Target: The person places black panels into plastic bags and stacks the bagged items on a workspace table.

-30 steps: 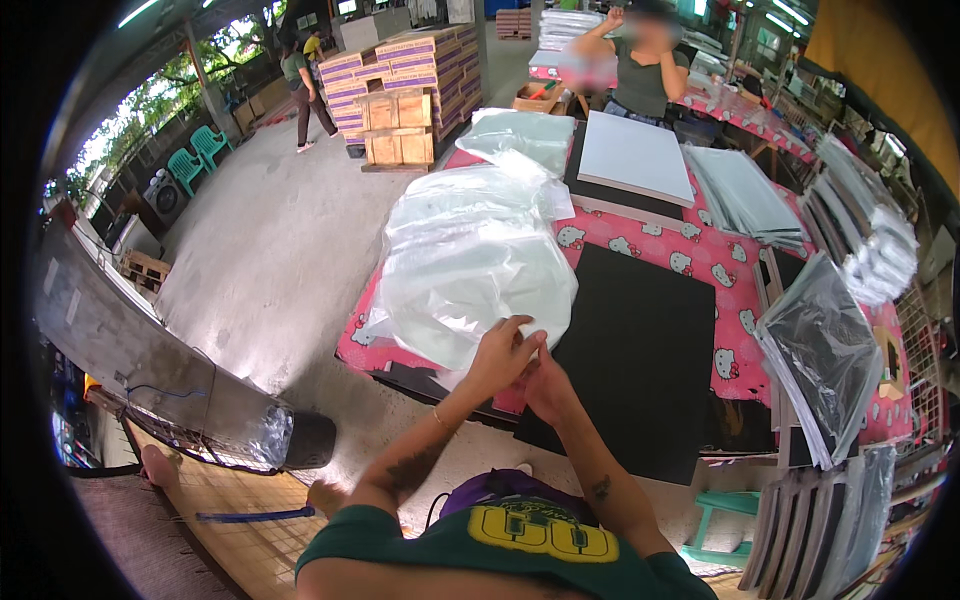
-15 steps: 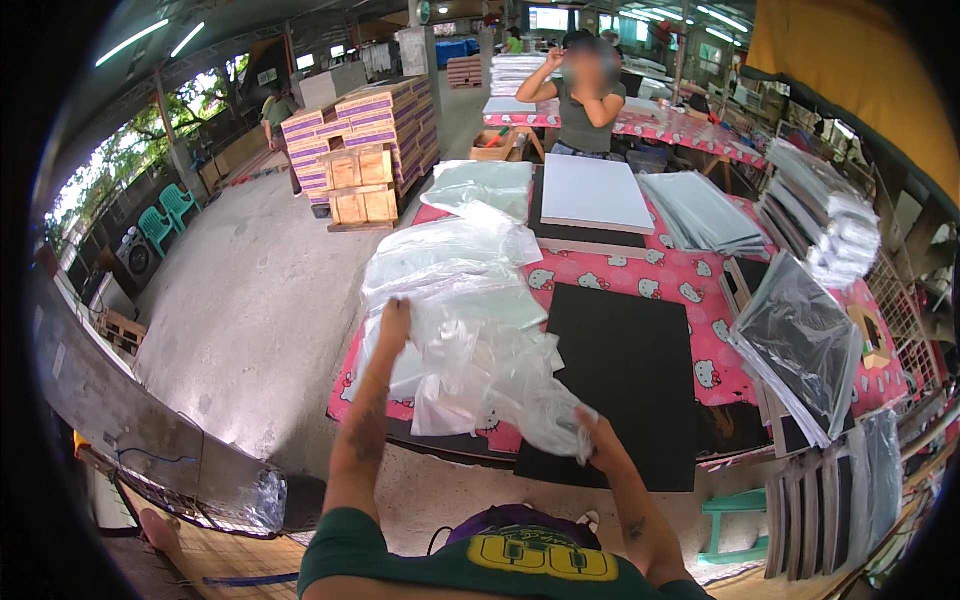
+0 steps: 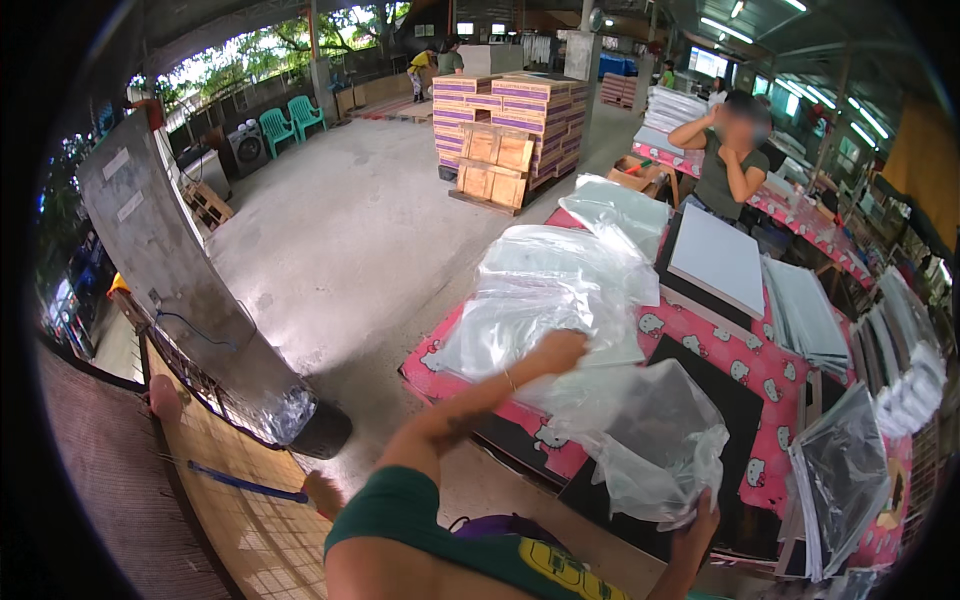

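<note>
I hold a clear plastic bag (image 3: 650,430) spread open between both hands over the table's near edge. My left hand (image 3: 560,350) grips its upper edge beside a heap of more clear bags (image 3: 550,290). My right hand (image 3: 697,520) grips its lower corner. Under the bag lies a black flat panel (image 3: 740,400) on the pink patterned tablecloth (image 3: 700,335).
A person (image 3: 730,160) stands at the table's far end. White boards (image 3: 718,258) and grey stacks (image 3: 800,315) lie further along the table. A bagged dark panel (image 3: 850,470) leans at the right. Stacked cartons on a pallet (image 3: 510,130) stand on the concrete floor; a metal sheet (image 3: 170,280) leans at the left.
My hands were together at the bag heap, then moved apart pulling one bag free. The left hand is now raised and the right lowered, with the bag stretched between them.
</note>
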`<state>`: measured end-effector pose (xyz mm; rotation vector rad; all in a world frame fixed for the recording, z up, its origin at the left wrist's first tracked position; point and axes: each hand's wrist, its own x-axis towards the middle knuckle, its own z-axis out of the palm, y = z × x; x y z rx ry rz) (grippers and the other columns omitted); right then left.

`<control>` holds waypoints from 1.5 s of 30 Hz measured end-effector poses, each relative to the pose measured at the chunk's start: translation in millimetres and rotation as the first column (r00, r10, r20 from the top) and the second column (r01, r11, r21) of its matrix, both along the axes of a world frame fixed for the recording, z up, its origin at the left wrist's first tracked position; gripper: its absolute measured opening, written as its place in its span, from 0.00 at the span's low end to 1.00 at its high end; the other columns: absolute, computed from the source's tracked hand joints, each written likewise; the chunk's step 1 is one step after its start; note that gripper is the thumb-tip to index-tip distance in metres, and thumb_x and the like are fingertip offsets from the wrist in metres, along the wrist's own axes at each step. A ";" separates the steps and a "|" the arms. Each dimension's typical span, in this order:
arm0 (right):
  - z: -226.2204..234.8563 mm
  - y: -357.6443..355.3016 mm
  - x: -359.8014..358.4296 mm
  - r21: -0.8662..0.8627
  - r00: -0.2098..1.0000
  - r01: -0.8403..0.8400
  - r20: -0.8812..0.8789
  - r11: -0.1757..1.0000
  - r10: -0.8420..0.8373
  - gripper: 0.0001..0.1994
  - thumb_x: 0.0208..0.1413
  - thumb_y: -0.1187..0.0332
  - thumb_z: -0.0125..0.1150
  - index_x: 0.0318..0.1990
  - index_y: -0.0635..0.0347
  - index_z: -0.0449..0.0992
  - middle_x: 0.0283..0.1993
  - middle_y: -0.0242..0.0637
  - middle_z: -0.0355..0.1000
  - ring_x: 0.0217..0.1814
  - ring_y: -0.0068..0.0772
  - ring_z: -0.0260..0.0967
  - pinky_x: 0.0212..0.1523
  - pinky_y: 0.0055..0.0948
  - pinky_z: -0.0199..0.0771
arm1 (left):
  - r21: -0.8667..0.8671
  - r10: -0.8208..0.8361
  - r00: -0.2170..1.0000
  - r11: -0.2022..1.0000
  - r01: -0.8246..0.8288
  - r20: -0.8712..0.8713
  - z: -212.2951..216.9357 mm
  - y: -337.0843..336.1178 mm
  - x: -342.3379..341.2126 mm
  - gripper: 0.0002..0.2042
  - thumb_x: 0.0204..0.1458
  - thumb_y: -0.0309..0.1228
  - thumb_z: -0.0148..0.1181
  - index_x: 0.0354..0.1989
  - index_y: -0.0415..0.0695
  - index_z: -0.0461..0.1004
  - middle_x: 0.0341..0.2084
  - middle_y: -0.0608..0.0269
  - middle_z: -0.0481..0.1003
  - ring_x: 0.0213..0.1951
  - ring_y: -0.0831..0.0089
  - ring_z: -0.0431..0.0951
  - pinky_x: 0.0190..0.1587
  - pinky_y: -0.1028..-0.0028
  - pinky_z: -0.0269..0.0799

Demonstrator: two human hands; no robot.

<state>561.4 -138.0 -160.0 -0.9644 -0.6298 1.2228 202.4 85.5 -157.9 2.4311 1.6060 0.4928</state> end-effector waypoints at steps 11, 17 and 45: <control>38.8 0.7 -85.0 0.062 0.920 -0.135 -0.362 0.989 0.148 0.12 0.63 0.65 0.47 0.46 0.65 0.69 0.45 0.39 0.71 0.47 0.31 0.71 0.49 0.30 0.73 | 0.090 -0.057 0.691 0.996 -0.013 0.720 54.7 -162.7 108.5 0.07 0.55 0.31 0.56 0.33 0.40 0.73 0.22 0.49 0.73 0.23 0.55 0.75 0.27 0.66 0.68; 11.6 -11.9 -24.0 0.210 0.939 0.123 -0.340 0.970 -0.046 0.14 0.64 0.63 0.45 0.49 0.61 0.69 0.46 0.39 0.71 0.47 0.32 0.71 0.49 0.32 0.74 | -0.076 0.267 0.575 0.939 -0.334 0.773 21.7 -115.3 79.2 0.13 0.62 0.38 0.44 0.33 0.41 0.69 0.14 0.58 0.71 0.19 0.65 0.76 0.22 0.65 0.67; 73.8 -76.4 72.4 0.317 0.723 0.032 -0.662 0.948 0.197 0.20 0.59 0.64 0.54 0.57 0.58 0.62 0.56 0.49 0.66 0.60 0.43 0.64 0.59 0.48 0.64 | 0.036 0.028 0.604 0.995 -0.093 0.796 63.3 -161.2 203.2 0.09 0.57 0.32 0.54 0.31 0.38 0.71 0.20 0.62 0.70 0.24 0.78 0.66 0.27 0.74 0.63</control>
